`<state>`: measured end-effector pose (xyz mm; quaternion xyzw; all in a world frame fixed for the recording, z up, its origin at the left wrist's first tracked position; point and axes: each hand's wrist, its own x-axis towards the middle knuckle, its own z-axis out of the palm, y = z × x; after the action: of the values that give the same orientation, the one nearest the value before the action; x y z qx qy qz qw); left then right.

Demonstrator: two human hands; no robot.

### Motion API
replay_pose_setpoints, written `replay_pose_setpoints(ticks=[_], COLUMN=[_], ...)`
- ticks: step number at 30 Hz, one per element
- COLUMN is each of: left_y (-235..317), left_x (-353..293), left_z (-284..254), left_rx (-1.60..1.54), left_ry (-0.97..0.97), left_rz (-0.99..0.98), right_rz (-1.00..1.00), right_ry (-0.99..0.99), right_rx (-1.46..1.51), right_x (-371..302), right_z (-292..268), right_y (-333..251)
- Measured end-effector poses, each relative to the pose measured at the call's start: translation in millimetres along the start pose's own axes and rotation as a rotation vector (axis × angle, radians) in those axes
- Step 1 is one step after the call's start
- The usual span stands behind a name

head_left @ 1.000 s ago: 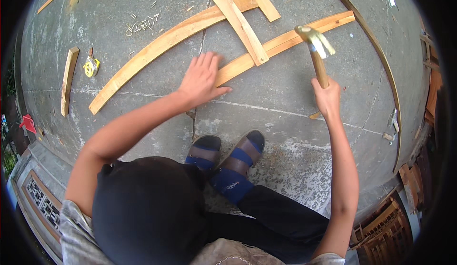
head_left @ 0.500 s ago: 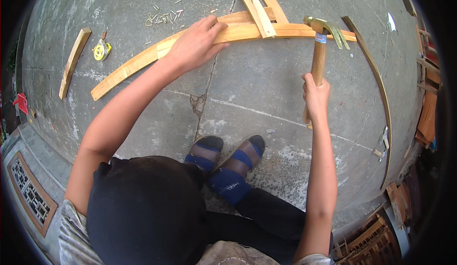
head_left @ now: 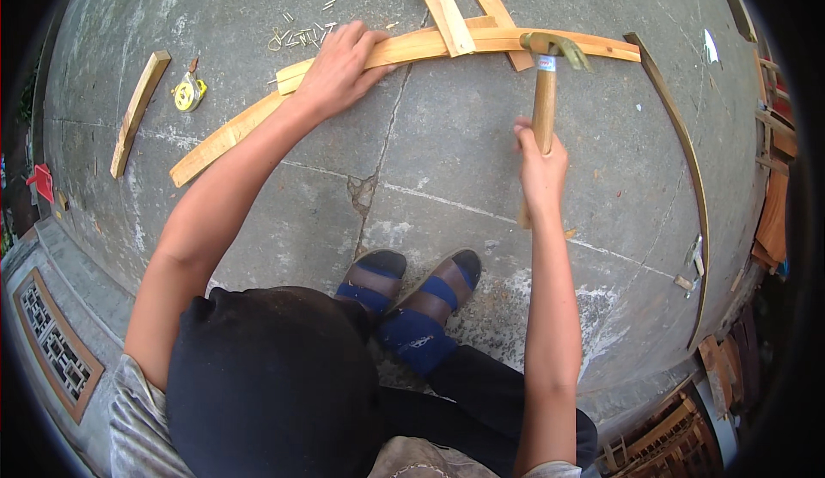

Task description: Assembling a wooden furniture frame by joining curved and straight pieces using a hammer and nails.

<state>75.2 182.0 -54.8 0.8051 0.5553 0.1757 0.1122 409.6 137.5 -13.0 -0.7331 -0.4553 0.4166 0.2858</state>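
My left hand (head_left: 342, 70) is closed over the left part of a long, slightly curved wooden strip (head_left: 395, 49), fingers on its far side. From the left end of that strip a small nail-like tip (head_left: 272, 81) sticks out. Below and left of it, a second curved wooden piece (head_left: 225, 139) lies on the concrete, partly hidden by my left wrist. In my right hand (head_left: 543, 173) is a claw hammer (head_left: 545, 104), gripped by its wooden handle, head up and close to the strip's right half. Two wooden slats (head_left: 440, 6) meet the strip from the far side.
Loose nails (head_left: 301, 36) are scattered beyond my left hand. A yellow tape measure (head_left: 188, 93) and a short wood piece (head_left: 139, 113) lie at left. A thin curved strip (head_left: 683, 169) runs down the right. My sandaled feet (head_left: 408, 285) stand near. Stacked wood (head_left: 771, 194) is at far right.
My right hand has moved left with the hammer. The strip under my left hand has shifted left and away from me, and one slat's near end has moved left with it.
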Motion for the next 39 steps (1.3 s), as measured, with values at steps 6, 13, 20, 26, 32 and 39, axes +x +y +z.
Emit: replay_pose_setpoints(ticks=[6,13,20,26,32,39], left_y=[0.4,-25.5,-37.0,-33.6,-27.2,-26.4], left_x=[-10.6,-33.0,-60.4,-64.1,-65.1,-68.8], left_z=[0.1,-11.5,-24.2,-16.4,-16.0,-14.5], left_rx=[-0.069,-0.082,-0.124,-0.102,-0.073,-0.003], left_ry=[-0.007,0.069,0.040,0.058,0.036,0.026], left_rz=[-0.060,-0.185,-0.173,-0.125,-0.161,-0.154], right_rz=[0.127,0.083,0.063,0.012,0.018,0.001], right_ry=[-0.026,-0.066,-0.081,-0.107,-0.098,-0.152], right_rx=[0.160,0.101,0.062,0.013,0.085,-0.098], right_x=[41.8,44.9,27.4,14.6,-11.5,-29.4], right_z=[19.6,38.0,52.7,61.6,71.3,80.9], right_y=[-33.0,-53.3,-57.4,-54.6,-54.8,-65.1])
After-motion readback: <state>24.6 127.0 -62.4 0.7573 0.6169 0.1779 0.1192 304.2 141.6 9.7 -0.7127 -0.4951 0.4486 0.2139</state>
